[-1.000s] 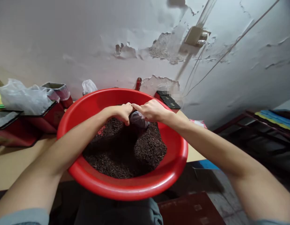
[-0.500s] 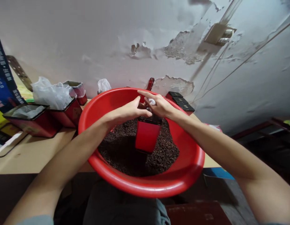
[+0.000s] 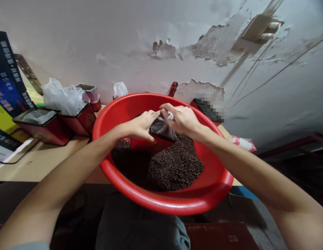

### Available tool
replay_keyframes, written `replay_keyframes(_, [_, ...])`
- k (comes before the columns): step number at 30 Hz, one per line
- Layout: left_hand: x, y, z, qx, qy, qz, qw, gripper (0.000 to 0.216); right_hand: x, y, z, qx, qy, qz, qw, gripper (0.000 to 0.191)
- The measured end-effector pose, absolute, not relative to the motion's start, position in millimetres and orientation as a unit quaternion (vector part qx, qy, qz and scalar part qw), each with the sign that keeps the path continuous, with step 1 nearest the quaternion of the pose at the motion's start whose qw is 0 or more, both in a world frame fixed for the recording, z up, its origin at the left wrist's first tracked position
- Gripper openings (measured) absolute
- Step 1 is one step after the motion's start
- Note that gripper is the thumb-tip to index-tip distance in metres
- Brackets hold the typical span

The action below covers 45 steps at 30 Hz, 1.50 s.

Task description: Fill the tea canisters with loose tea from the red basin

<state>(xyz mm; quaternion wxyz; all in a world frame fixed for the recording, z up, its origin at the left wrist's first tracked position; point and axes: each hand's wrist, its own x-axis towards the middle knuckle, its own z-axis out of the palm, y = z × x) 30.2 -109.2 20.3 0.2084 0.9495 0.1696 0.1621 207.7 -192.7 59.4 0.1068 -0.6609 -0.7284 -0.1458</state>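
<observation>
A red tin box (image 3: pixel 148 145) with a dark rim lies tilted over the dark loose leaves (image 3: pixel 177 166), which look like dry tea, inside a big red basin (image 3: pixel 166 207). A clear plastic bag (image 3: pixel 163 127) lines the tin and shows dark contents at its mouth. My right hand (image 3: pixel 182 118) is closed around the bag's gathered neck, a white end of plastic poking out between the fingers. At the tin's rim my left hand (image 3: pixel 143 125) grips the left side, thumb in front and fingers behind. Shadow and my hand hide part of the tin.
On the left of the table (image 3: pixel 54 163) stand bag-lined red tins (image 3: pixel 46 130) beside a printed box (image 3: pixel 10 90). Behind the basin are a white plastic bag (image 3: pixel 120 89) and dark-lidded tins (image 3: pixel 207 109). A red-and-white packet (image 3: pixel 243 143) lies at right.
The tin, upright and facing me before, is now tipped and turned to the left. My right hand has closed on the bag's neck; my left hand has shifted to the tin's rim.
</observation>
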Motion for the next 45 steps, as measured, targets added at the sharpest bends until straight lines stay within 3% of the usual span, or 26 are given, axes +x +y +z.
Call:
replay_keyframes(4, [9.1, -106.4, 16.6, 0.957, 0.170, 0.128, 0.199, 0.090, 214.5, -202.6, 17.7, -0.617, -0.750, -0.085, 0.225, 0.040])
replay_keyframes(7, [-1.2, -107.1, 15.1, 0.956, 0.177, 0.128, 0.196, 0.081, 217.5, -205.8, -5.0, -0.545, -0.757, 0.000, 0.360, 0.030])
replay_keyframes(9, [-7.5, -103.7, 15.7, 0.956, 0.175, 0.128, 0.196, 0.077, 219.0, -207.6, -10.5, -0.483, -0.778, 0.054, 0.398, 0.021])
replay_keyframes(11, [-12.1, -99.7, 16.9, 0.959, 0.169, 0.128, 0.190, 0.073, 220.7, -208.4, -9.3, -0.439, -0.804, 0.074, 0.394, 0.014])
replay_keyframes(15, [-10.7, -100.9, 18.7, 0.967, 0.149, 0.144, 0.148, 0.064, 224.3, -204.8, 1.2, -0.423, -0.836, 0.055, 0.345, 0.022])
replay_keyframes(24, [-6.7, -107.5, 14.6, 0.970, 0.169, 0.149, 0.089, 0.044, 219.9, -208.4, 9.8, -0.461, -0.870, -0.013, 0.177, 0.027])
replay_keyframes(27, [-7.2, -103.3, 13.8, 0.974, 0.156, 0.141, 0.083, 0.041, 214.3, -215.4, 16.0, -0.486, -0.865, -0.026, 0.121, 0.020])
replay_keyframes(32, [-1.2, -93.9, 19.2, 0.978, 0.139, 0.125, 0.096, 0.034, 207.3, -203.4, 18.5, -0.462, -0.874, -0.059, 0.138, 0.031])
replay_keyframes(36, [-26.2, -89.6, 27.3, 0.970, 0.162, 0.118, 0.141, 0.050, 211.5, -185.4, 7.8, -0.415, -0.894, -0.015, 0.170, 0.033])
replay_keyframes(39, [-79.2, -89.7, 12.0, 0.911, 0.278, 0.272, 0.134, 0.048, 218.4, -168.7, -5.5, -0.412, -0.891, 0.009, 0.192, 0.032])
replay_keyframes(42, [-140.9, -92.5, -31.8, 0.732, 0.497, 0.462, 0.060, 0.037, 221.6, -150.2, -19.8, -0.408, -0.887, 0.011, 0.217, 0.036])
replay_keyframes(43, [-157.2, -93.5, -50.8, 0.670, 0.570, 0.472, 0.044, 0.036, 220.8, -144.8, -23.2, -0.410, -0.884, 0.014, 0.223, 0.038])
replay_keyframes(45, [-176.4, -95.2, -89.8, 0.636, 0.676, 0.363, 0.081, 0.036, 216.9, -136.2, -27.1, -0.416, -0.879, 0.025, 0.232, 0.041])
